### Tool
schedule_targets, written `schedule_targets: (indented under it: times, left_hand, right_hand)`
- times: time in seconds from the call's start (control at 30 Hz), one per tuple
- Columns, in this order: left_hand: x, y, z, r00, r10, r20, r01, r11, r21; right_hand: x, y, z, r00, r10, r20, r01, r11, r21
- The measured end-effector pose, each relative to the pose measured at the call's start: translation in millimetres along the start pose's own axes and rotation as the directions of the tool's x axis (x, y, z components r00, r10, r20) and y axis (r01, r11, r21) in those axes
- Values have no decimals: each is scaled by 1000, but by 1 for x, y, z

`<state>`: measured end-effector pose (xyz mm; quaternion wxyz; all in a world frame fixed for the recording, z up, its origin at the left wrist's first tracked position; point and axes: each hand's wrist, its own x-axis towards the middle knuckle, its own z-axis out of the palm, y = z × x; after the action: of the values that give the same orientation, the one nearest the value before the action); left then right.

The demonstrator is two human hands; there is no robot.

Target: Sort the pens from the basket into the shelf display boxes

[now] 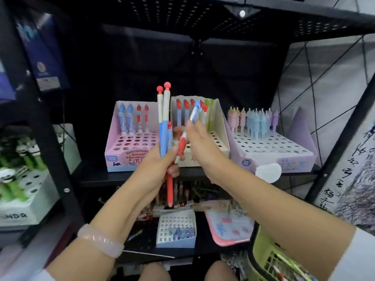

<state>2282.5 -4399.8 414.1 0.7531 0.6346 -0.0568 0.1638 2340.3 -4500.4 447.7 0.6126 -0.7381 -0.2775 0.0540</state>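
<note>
Left hand [162, 165] grips a bunch of upright pens [164, 122]; right hand [199, 142] pinches a blue-and-red pen [187, 130] beside them

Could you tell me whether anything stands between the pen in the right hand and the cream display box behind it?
Nothing visible does. The right hand holds the red-and-blue pen directly before the cream display box, whose front holes lie open; the left hand's pens stand off to the left.

Dim shelving – soft blur; wide-angle bending at edges.
</note>
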Motion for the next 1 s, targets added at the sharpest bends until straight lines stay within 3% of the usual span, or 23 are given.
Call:
schedule_targets:
  times: [0.13, 0.27, 0.43, 0.57, 0.73, 0.87, 1.0]
  left_hand:
    - [5, 8, -35, 998, -42, -53, 36, 993, -115]
    - [8, 8, -59, 993, -83, -82, 65, 978, -198]
    - [17, 14, -84, 983, -85, -162, 27, 944, -330]
    - [19, 13, -97, 963, -81, -258, 17, 971, -239]
    - [13, 13, -117, 920, -90, -381, 40, 990, -136]
    - [9, 11, -132, 921, -109, -375, 76, 992, -101]
    - [7, 9, -136, 926, -119, -358, 87, 991, -103]
  right_hand:
    - [29, -22, 1, 1000, -8, -2, 8, 968, 251]
    - [56, -34, 9, 994, -110, -4, 109, 973, 201]
    - [73, -33, 35, 975, -208, 83, 164, 915, 370]
    - [89, -32, 52, 975, -213, 58, 188, 939, 287]
    - [127, -33, 56, 956, -243, -164, 249, 968, 20]
    - [142, -17, 79, 956, -268, -116, 237, 945, -227]
    - [150, -6, 104, 970, -238, -52, 213, 931, -296]
